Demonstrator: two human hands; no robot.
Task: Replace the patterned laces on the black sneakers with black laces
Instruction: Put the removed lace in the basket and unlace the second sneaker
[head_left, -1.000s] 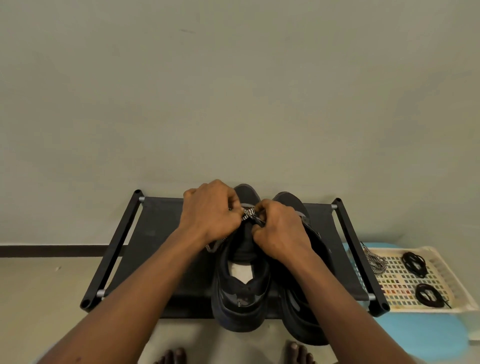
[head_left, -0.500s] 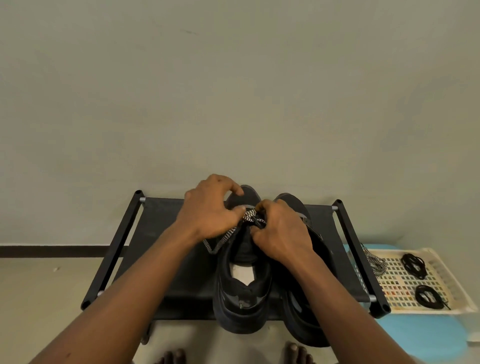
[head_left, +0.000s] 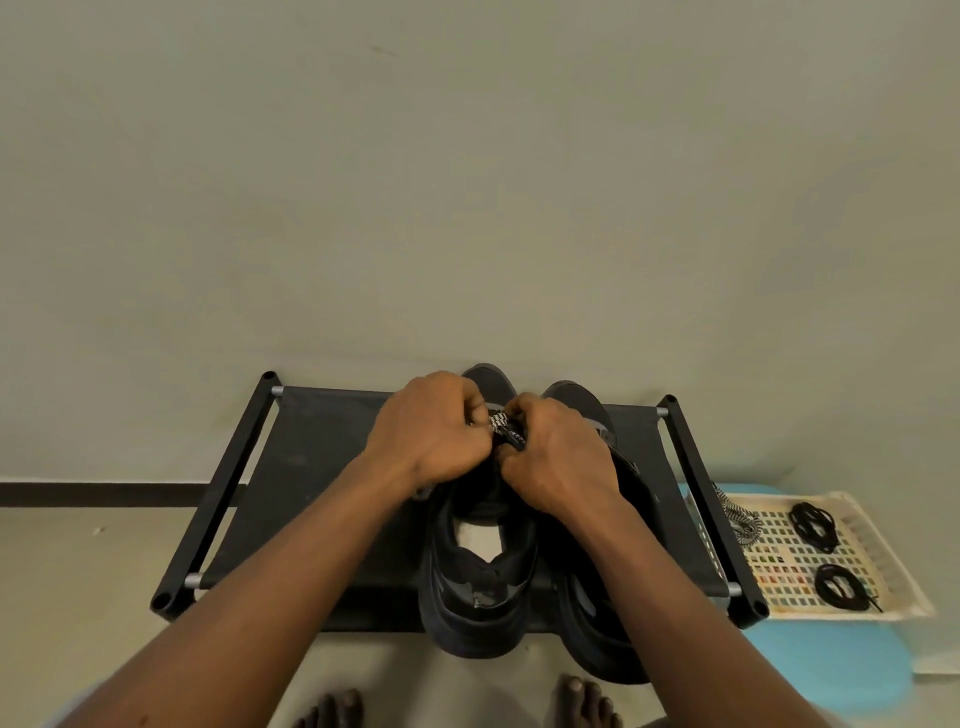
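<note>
Two black sneakers stand side by side on a black fabric rack (head_left: 317, 467), toes toward the wall. Over the front of the left sneaker (head_left: 480, 587), my left hand (head_left: 431, 428) and my right hand (head_left: 558, 449) both pinch its black-and-white patterned lace (head_left: 501, 422). Only a short stretch of that lace shows between my fingers. The right sneaker (head_left: 597, 623) is largely hidden under my right forearm. Two coiled black laces (head_left: 813, 526) (head_left: 841, 587) lie in a white basket (head_left: 893, 561) at the right, beside a loose patterned lace (head_left: 740, 517).
The rack stands against a plain wall, and its black side bars (head_left: 711, 504) rise at both ends. The basket sits on a light blue stool (head_left: 831, 670) to the right of the rack. My bare toes (head_left: 582, 701) show at the bottom edge.
My left hand has drawn back in toward the shoe and its fingers have curled down over the lace; the length of patterned lace hanging below it no longer shows. The right hand has barely moved.
</note>
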